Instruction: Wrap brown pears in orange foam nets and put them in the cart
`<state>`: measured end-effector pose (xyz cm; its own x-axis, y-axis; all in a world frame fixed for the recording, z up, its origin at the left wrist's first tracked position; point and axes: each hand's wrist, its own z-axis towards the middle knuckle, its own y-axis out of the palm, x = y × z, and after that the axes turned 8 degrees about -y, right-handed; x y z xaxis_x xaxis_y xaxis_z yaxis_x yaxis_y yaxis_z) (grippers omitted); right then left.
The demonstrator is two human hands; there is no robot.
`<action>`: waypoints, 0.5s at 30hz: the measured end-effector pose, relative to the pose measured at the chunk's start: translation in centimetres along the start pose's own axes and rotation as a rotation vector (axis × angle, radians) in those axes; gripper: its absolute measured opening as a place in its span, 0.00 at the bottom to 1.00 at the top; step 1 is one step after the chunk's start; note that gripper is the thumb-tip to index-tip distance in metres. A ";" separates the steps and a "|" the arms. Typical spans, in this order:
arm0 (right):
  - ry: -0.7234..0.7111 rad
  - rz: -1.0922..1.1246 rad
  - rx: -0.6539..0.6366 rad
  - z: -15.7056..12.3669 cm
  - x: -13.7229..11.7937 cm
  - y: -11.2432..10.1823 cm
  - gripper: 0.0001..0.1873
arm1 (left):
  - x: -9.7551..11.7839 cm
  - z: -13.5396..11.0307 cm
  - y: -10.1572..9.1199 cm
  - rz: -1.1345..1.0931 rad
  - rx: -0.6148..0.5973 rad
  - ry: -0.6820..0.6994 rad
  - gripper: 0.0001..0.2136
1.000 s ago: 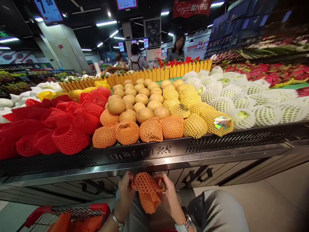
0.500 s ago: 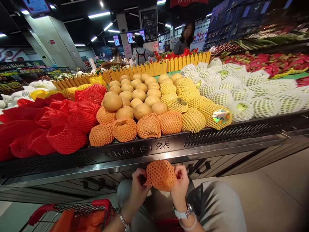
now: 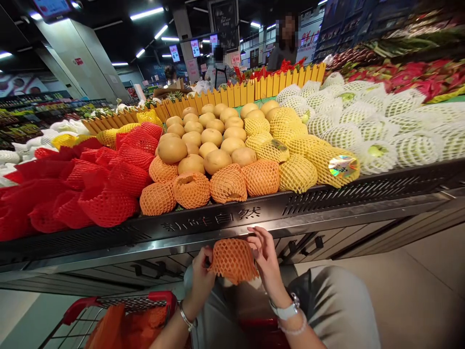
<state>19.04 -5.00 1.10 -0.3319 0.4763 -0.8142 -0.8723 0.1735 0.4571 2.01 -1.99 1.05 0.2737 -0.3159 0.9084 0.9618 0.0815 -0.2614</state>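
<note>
An orange foam net sleeve (image 3: 234,261) hangs above my lap, just in front of the display's metal edge. My left hand (image 3: 203,276) is closed on its left side, pinching the mesh. At the opposite side, my right hand (image 3: 265,254) has its fingers raised and apart, close against the sleeve's edge; whether it touches is unclear. No fruit shows inside the mesh. Beyond my hands lie round tan fruits (image 3: 218,161), bare and piled up. A front row of similar fruits wears orange nets (image 3: 228,184).
Red-netted fruits (image 3: 107,201) lie left on the display, yellow-netted ones (image 3: 298,173) right of centre, white-netted ones (image 3: 376,150) further right. A black perforated rail (image 3: 319,202) borders the front. A shopping cart (image 3: 82,310) with orange nets inside stands lower left. People (image 3: 285,46) are behind the yellow fence (image 3: 232,96).
My right hand has loosened from the net sleeve, its fingers lifting and spreading. The sleeve has shifted slightly left, still in my left hand. The view has turned a little.
</note>
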 end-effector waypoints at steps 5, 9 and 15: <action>0.243 -0.082 -0.321 1.3 -0.4 -1.5 0.16 | 0.9 0.5 -0.2 -0.014 -0.252 -0.103 0.08; 0.326 0.000 -0.228 0.6 0.0 -1.5 0.19 | 2.0 1.1 0.0 -0.482 -0.500 -0.253 0.17; 0.467 0.262 -0.088 -0.3 0.6 -0.2 0.16 | 1.3 1.1 0.6 -0.705 -0.528 -0.663 0.19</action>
<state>18.91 -4.99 0.37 -0.6494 0.0570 -0.7583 -0.7588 0.0178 0.6511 2.91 -1.30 2.42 -0.2330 0.4505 0.8619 0.8225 -0.3816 0.4218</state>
